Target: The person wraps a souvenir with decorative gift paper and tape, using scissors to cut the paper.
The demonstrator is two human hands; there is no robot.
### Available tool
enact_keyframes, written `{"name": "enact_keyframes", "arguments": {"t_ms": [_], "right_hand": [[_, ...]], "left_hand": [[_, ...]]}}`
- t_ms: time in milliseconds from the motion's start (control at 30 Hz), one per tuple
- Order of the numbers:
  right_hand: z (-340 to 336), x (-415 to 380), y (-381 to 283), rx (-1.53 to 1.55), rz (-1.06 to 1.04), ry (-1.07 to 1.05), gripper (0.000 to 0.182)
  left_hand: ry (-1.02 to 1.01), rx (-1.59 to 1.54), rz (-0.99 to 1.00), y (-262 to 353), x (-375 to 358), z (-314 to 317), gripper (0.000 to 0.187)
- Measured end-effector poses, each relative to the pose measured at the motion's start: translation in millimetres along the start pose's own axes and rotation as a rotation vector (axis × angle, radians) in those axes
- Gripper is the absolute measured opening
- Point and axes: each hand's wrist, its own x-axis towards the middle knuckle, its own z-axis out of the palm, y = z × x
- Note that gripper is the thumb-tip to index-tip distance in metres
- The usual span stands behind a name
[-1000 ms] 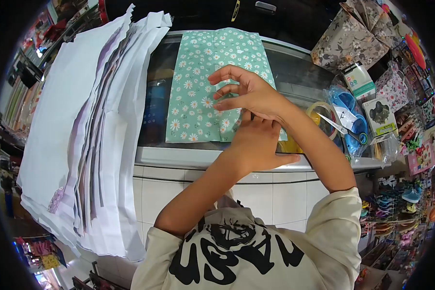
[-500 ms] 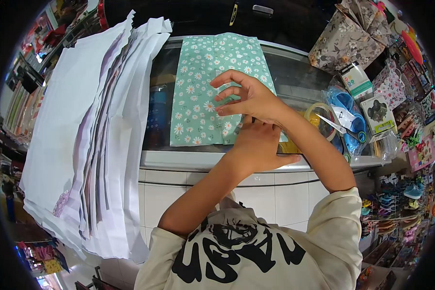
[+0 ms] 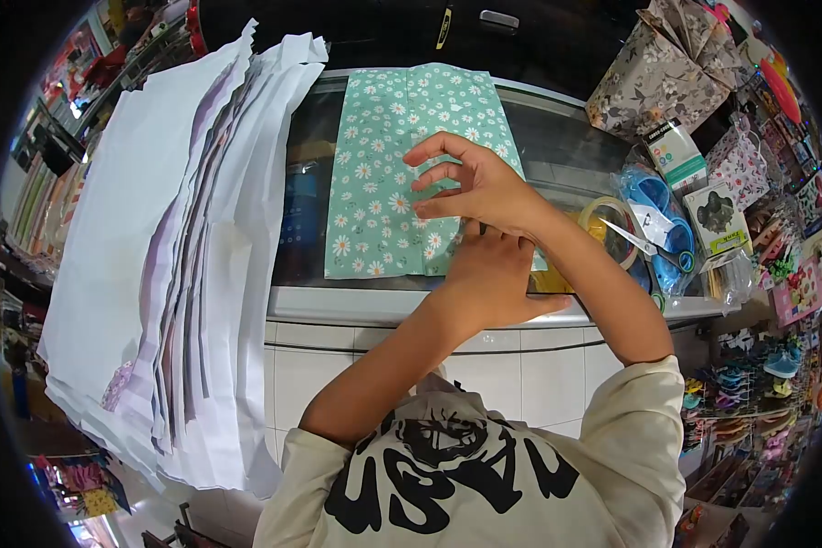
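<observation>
A green daisy-print paper (image 3: 374, 196) lies flat on the glass counter, folded into a rectangle with a seam down its middle. My right hand (image 3: 475, 187) is over its right half, fingers curved and apart, holding nothing. Below that, my left hand (image 3: 491, 279) is at the paper's lower right corner, palm down. Its thumb stretches out to the right, while its fingertips are partly hidden under my right hand and wrist. The two arms cross close together there.
A thick stack of white paper sheets (image 3: 128, 219) covers the left side. To the right are scissors (image 3: 643, 242), a tape roll (image 3: 593, 215), small boxes (image 3: 675, 155) and a floral paper bag (image 3: 662, 78). A yellow-black cutter (image 3: 444, 27) lies at the back.
</observation>
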Motion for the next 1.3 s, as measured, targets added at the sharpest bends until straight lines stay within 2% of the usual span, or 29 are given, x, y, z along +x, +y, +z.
{"name": "enact_keyframes", "arguments": {"t_ms": [167, 267, 467, 567, 667, 700, 767, 867, 967, 1067, 1167, 1267, 1300], "right_hand": [[0, 0, 0, -0.041, 0.012, 0.001, 0.050], [-1, 1, 4, -0.053, -0.021, -0.016, 0.051], [2, 0, 10, -0.189, -0.107, -0.021, 0.054], [7, -1, 7, -0.323, -0.163, -0.014, 0.056], [8, -3, 3, -0.382, -0.184, -0.015, 0.056], [8, -3, 3, -0.389, -0.187, -0.016, 0.056], [7, -2, 5, -0.334, -0.191, -0.021, 0.054], [3, 1, 7, -0.200, -0.170, -0.009, 0.051], [-1, 3, 4, -0.126, -0.135, -0.002, 0.047], [-1, 5, -3, -0.048, -0.079, -0.008, 0.046], [1, 7, -9, -0.029, -0.047, -0.041, 0.047], [3, 6, -7, -0.033, -0.022, -0.036, 0.049], [2, 7, -5, -0.033, -0.016, -0.025, 0.050]], "left_hand": [[0.031, -0.047, 0.000, 0, -1, 1, 0.096], [-0.129, -0.052, -0.028, 2, 2, -11, 0.098], [0.022, -0.086, -0.004, -1, 1, -1, 0.094], [0.328, -0.021, 0.075, -5, 0, 17, 0.096], [0.208, -0.041, 0.040, -3, 0, 11, 0.097], [0.234, -0.038, 0.039, -3, 0, 12, 0.097], [0.287, -0.032, 0.038, -1, -1, 13, 0.097], [0.185, -0.089, 0.040, 0, -2, 6, 0.094], [0.138, -0.027, 0.046, 1, -1, 1, 0.090], [0.367, 0.048, 0.092, 1, -4, 6, 0.085], [0.372, 0.042, 0.073, 9, -8, 1, 0.074], [0.463, 0.183, 0.116, 21, -22, -4, 0.057], [0.447, 0.075, 0.141, 25, -31, -11, 0.052]]}}
